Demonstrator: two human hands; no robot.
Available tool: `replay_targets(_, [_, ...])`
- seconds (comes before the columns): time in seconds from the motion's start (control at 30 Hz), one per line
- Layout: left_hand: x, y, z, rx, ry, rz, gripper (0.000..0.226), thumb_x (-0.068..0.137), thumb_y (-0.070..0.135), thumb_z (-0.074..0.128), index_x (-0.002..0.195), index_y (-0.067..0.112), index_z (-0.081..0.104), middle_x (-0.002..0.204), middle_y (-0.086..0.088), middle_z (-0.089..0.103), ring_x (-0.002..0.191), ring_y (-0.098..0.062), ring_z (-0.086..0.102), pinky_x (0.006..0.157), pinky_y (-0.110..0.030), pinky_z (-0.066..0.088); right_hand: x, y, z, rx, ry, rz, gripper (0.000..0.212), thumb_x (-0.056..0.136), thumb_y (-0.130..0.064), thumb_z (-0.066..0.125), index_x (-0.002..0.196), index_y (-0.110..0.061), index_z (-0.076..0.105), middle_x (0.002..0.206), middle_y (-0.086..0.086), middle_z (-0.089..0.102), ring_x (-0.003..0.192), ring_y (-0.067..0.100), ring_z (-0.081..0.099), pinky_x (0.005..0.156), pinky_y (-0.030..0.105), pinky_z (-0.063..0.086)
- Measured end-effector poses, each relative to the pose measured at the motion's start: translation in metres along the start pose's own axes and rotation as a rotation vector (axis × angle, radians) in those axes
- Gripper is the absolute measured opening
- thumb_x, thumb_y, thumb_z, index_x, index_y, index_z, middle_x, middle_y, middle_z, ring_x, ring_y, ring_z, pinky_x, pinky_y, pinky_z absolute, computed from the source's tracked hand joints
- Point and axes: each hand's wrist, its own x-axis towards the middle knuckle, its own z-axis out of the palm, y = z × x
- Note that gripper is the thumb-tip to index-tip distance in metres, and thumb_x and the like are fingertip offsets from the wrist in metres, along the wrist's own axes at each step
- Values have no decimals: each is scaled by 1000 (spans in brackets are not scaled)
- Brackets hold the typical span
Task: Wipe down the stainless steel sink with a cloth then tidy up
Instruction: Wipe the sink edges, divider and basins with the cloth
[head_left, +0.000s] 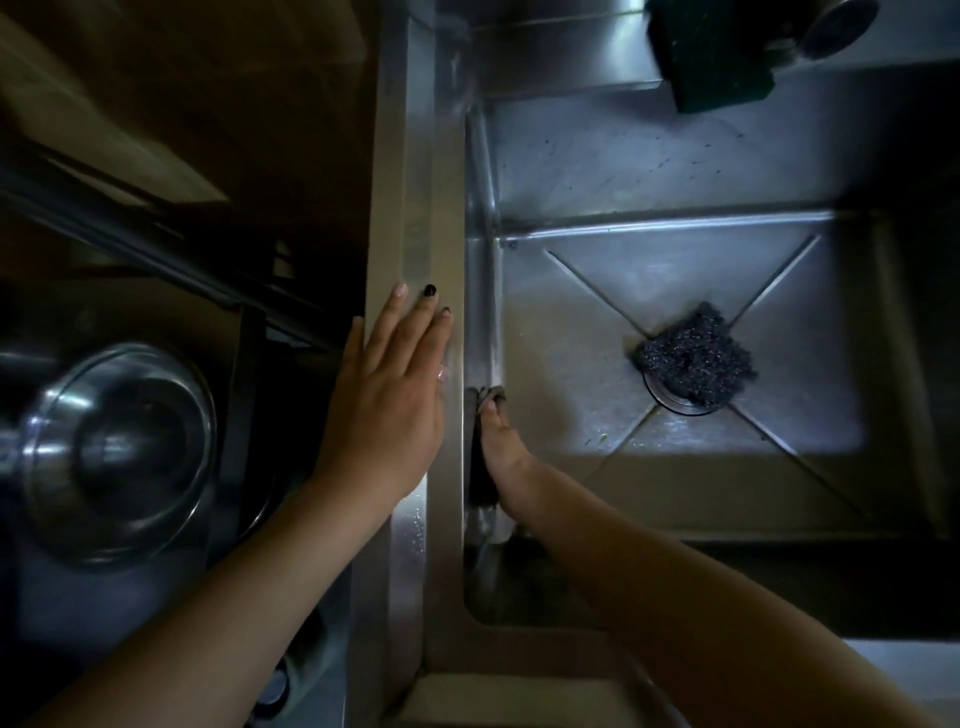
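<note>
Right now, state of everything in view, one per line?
left hand, flat on the sink rim, empty
right hand, pressing cloth against sink's left inner wall
cloth, pinned to that wall
steel scourer, lying over the drain
green sponge, on the back ledge, untouched
steel bowl, left of sink, untouched

The right hand (506, 449) covers most of the cloth (475, 457) on the sink's (675, 171) left wall. Behind the sink, the green sponge (717, 78) is blurred.

light: dim, bluish | left: steel bowl (124, 452), dark brown counter (234, 104)
</note>
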Motion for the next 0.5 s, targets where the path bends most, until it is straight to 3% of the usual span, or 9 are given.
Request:
replay_targets(0.13, [1, 2, -3, 11, -22, -9, 50, 90, 21, 27, 134, 5, 42, 144, -13, 41, 137, -31, 27, 108, -52, 20, -44, 8, 1, 17, -66, -83, 53, 97, -50, 20, 147, -33, 19, 153, 6, 24, 138, 28, 27, 114, 49, 22])
replay_targets(0.37, [0, 5, -6, 11, -47, -24, 53, 90, 24, 22, 136, 5, 41, 145, -13, 38, 139, -30, 24, 110, -51, 18, -82, -15, 4, 186, -127, -510, 64, 88, -55, 32, 147, -31, 22, 154, -11, 22, 141, 3, 17, 119, 36, 12])
replay_targets(0.5, [0, 4, -3, 20, -35, -19, 50, 90, 21, 27, 136, 6, 40, 145, -13, 39, 138, -29, 25, 110, -51, 19, -53, -34, 3, 127, -18, -514, 50, 101, -36, 26, 148, -19, 18, 156, -3, 18, 143, 9, 14, 119, 34, 9])
